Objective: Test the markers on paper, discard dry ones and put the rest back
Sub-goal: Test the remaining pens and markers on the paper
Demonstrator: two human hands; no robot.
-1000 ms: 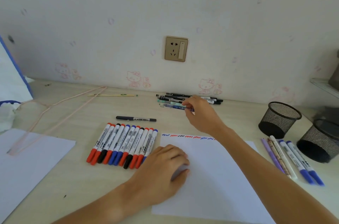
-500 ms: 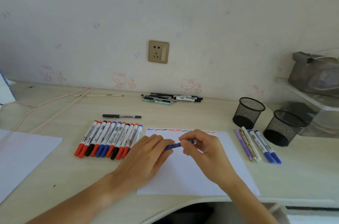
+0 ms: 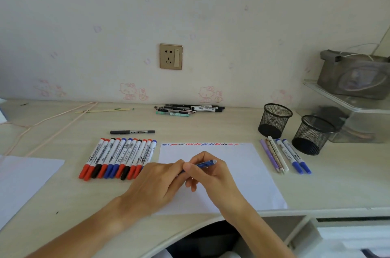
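Note:
Both hands grip one blue pen (image 3: 205, 164) above the white test paper (image 3: 249, 173). My right hand (image 3: 213, 179) pinches its middle, and my left hand (image 3: 156, 183) holds its left end, which is hidden. The pen's pale tip points right. A row of red, blue and black squiggles (image 3: 200, 144) runs along the paper's top edge. Several capped red, blue and black markers (image 3: 118, 158) lie side by side left of the paper. A pile of dark pens (image 3: 187, 108) sits by the wall.
One black marker (image 3: 132, 132) lies alone above the row. Several pens (image 3: 285, 155) lie right of the paper, beside two black mesh cups (image 3: 275, 120) (image 3: 312, 134). Another white sheet (image 3: 23, 177) lies at the left. A pink cord (image 3: 52, 122) crosses the desk, and a clear shelf (image 3: 346, 101) stands at the right.
My right hand took a blue pen from the pile by the wall and brought it down over the paper. My left hand lifted off the sheet and took hold of the pen's left end.

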